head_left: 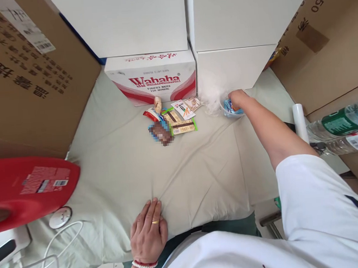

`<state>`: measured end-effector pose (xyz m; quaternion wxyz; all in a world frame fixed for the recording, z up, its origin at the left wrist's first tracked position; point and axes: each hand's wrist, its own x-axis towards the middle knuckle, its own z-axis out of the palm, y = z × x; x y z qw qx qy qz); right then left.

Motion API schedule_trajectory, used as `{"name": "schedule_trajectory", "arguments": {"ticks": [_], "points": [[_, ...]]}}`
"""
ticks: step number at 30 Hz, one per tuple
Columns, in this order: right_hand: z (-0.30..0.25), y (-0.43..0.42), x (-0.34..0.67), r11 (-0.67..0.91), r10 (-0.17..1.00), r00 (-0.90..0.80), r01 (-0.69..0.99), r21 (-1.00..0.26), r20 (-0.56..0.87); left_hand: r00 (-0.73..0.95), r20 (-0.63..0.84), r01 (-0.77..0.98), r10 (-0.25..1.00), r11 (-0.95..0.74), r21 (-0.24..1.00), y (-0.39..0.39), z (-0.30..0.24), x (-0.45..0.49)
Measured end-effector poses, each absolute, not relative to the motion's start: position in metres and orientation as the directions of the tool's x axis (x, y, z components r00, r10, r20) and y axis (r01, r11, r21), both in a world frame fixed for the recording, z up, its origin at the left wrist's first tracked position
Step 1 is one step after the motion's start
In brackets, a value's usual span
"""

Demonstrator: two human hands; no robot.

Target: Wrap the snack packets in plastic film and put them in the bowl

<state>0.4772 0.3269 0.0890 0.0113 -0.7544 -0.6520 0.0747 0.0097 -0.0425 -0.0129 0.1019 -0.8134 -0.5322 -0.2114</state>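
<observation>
Left hand [149,230]: palm down on the cloth-covered tabletop [200,177], near the front edge. Fingers straight and nearly together, nothing in it. Ring on one finger, beaded bracelet at the wrist.

Left side: white cable [69,226], round white disc [60,217], red container [32,189] just behind the disc. Right side: two clear bottles lying down, the one with the green label [340,122] farther back, plus a white roll [300,121].

Mid-far: loose packet pile. Blurred brown-and-blue packet [161,133] in front, green-edged packets [183,126] beside it, white packet [182,109] and red-and-white packet [152,114] behind.

Right of the pile: clear tub [234,114] with blue packets [227,105] inside. Right hand [238,100] reaches in from above, fingers bent down. Fingertips mostly hidden, can't tell if it grips a packet. Crumpled clear plastic bag [209,100] just left of the tub.

Back: Wahaha carton [157,80], white drawer fronts [235,66].
</observation>
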Motion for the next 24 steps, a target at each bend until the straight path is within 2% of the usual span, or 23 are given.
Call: {"name": "schedule_trajectory", "arguments": {"ticks": [1, 3, 7, 9, 11, 14, 16, 18, 21, 22, 24], "points": [[0.086, 0.323, 0.473, -0.145, 0.983, 0.133, 0.986, -0.087, -0.128, 0.345, 0.452, 0.909, 0.823, -0.412, 0.056, -0.042, -0.012, 0.01], [0.086, 0.316, 0.47, -0.138, 0.988, 0.133, 0.989, -0.053, -0.081, 0.344, 0.451, 0.91, 0.823, -0.41, 0.054, -0.042, -0.012, 0.011], [0.11, 0.302, 0.462, -0.144, 0.976, 0.152, 0.988, -0.061, 0.156, 0.333, 0.455, 0.913, 0.826, -0.403, 0.062, -0.043, -0.013, 0.011], [0.12, 0.293, 0.445, -0.107, 0.967, 0.119, 0.992, -0.068, 0.227, 0.327, 0.454, 0.913, 0.829, -0.401, 0.074, -0.044, -0.015, 0.01], [0.118, 0.282, 0.42, -0.029, 0.982, 0.032, 0.999, -0.018, 0.184, 0.32, 0.456, 0.911, 0.83, -0.402, 0.092, -0.045, -0.016, 0.01], [0.096, 0.265, 0.381, 0.05, 0.999, -0.049, 0.997, 0.064, -0.014, 0.303, 0.458, 0.908, 0.836, -0.399, 0.127, -0.047, -0.017, 0.01], [0.076, 0.257, 0.366, -0.003, 0.996, 0.009, 0.998, 0.064, -0.09, 0.296, 0.457, 0.908, 0.839, -0.396, 0.139, -0.047, -0.017, 0.01], [0.06, 0.251, 0.361, -0.081, 0.991, 0.086, 0.995, 0.05, -0.105, 0.295, 0.459, 0.909, 0.838, -0.395, 0.136, -0.048, -0.017, 0.011], [0.048, 0.235, 0.365, -0.164, 0.985, 0.16, 0.984, -0.068, -0.057, 0.293, 0.468, 0.907, 0.834, -0.397, 0.139, -0.047, -0.018, 0.013], [0.045, 0.225, 0.366, -0.181, 0.983, 0.178, 0.968, -0.174, -0.035, 0.285, 0.467, 0.907, 0.837, -0.394, 0.152, -0.047, -0.017, 0.013], [0.041, 0.197, 0.368, -0.157, 0.985, 0.172, 0.848, -0.506, -0.016, 0.255, 0.453, 0.903, 0.854, -0.378, 0.205, -0.047, -0.015, 0.013]]}}
